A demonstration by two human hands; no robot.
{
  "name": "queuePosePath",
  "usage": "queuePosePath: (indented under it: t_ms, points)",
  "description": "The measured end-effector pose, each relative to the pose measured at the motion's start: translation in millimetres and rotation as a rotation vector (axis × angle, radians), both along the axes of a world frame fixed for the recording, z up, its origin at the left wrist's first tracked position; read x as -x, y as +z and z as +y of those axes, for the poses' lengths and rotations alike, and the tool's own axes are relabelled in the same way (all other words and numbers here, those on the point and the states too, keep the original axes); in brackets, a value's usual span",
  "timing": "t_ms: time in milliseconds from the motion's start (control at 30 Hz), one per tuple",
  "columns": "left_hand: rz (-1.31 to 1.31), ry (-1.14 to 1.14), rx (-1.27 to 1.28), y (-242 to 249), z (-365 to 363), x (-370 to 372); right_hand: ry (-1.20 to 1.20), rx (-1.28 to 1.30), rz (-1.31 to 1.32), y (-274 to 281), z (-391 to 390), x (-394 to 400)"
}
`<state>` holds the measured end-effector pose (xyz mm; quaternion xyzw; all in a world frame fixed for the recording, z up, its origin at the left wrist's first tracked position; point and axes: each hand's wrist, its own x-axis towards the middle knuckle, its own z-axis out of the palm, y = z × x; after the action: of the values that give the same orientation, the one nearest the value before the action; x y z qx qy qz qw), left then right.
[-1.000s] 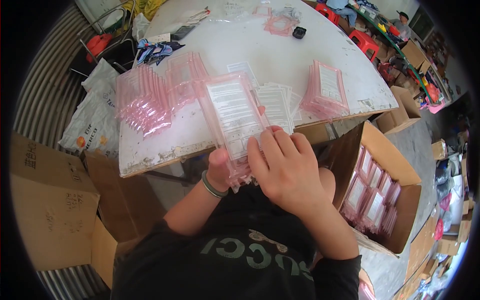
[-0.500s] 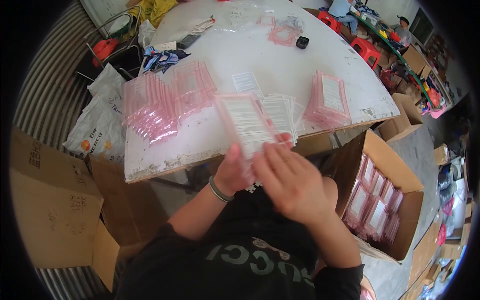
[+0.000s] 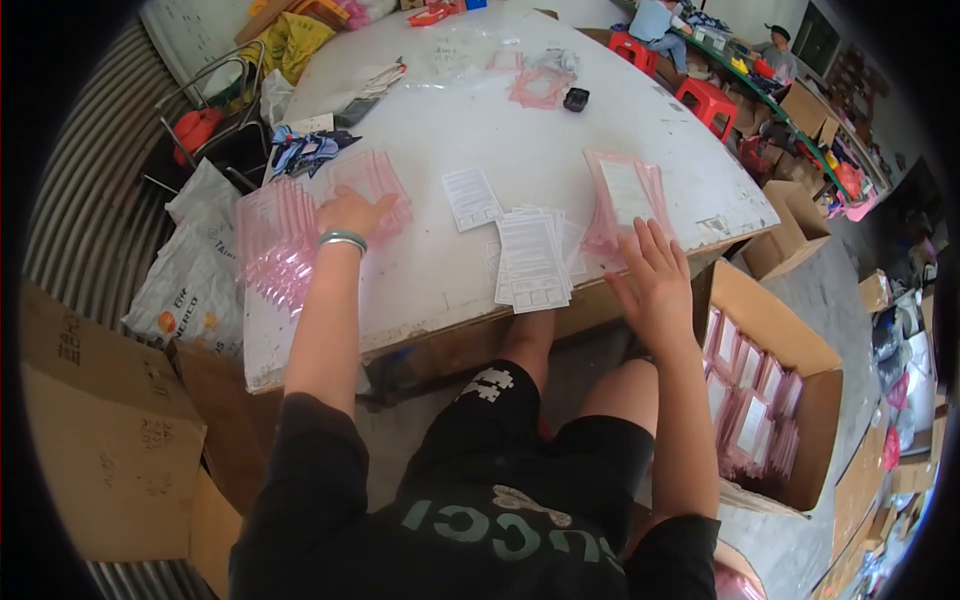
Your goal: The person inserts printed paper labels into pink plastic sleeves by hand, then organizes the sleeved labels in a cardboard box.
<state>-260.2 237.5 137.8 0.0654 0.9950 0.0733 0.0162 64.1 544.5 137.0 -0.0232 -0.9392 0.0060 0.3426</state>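
Note:
My left hand [image 3: 352, 214] reaches onto the clear pink-edged plastic pouches at the table's left, thumb stretched to the side and fingers over the pouches. One fanned stack of pouches [image 3: 268, 225] lies beside it, and another batch [image 3: 378, 178] spreads just past the fingers. At the right, my right hand [image 3: 655, 280] is open, its spread fingertips at the near edge of a pile of pouches [image 3: 615, 185] whose top one holds a printed white card. Between the hands lies a loose stack of printed cards [image 3: 533, 262], with a single card [image 3: 470, 196] behind it.
An open cardboard box [image 3: 822, 425] packed with card-filled pouches stands at my right. Dark folded cloth [image 3: 305, 150], a small black object [image 3: 575, 99] and pink plastic scraps [image 3: 540, 88] lie farther back on the table [image 3: 480, 130]. People sit at a bench beyond red stools [image 3: 708, 104].
The card-filled pouch held in both hands now lies on the right pile. My hands have parted, the left moving to the pouches and the right to the pile.

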Motion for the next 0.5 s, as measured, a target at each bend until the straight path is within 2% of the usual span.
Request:
queuePosePath:
  t_ms: [33, 133, 233, 333, 367, 400, 467, 500]
  points:
    - [0.027, 0.019, -0.014, -8, -7, 1, 0.006, 0.028, 0.049, 1, -17, -4]
    - [0.323, -0.062, 0.251, -6, -5, -12, 0.239, 0.132, 0.084, 5, -59, -4]
    - [0.546, -0.016, -0.005, 0, 4, -20, 0.473, 0.282, 0.135, 7, -96, 9]
    - [0.094, -0.086, -1.191, 36, -5, -49, 0.554, 0.439, 0.189, 8, -128, 24]
    - [-0.163, -0.037, -1.530, 39, -14, -53, 0.544, 0.454, 0.221, 19, -139, 26]
    - [-0.465, -0.207, -1.725, 39, -29, -65, 0.524, 0.420, 0.187, 28, -149, 27]
    - [-0.724, -0.186, -1.931, 60, -17, -141, 0.547, 0.336, 0.262, 30, -162, 34]
    - [-0.847, -0.265, -2.017, 52, -17, -161, 0.533, 0.273, 0.323, 26, -167, 38]
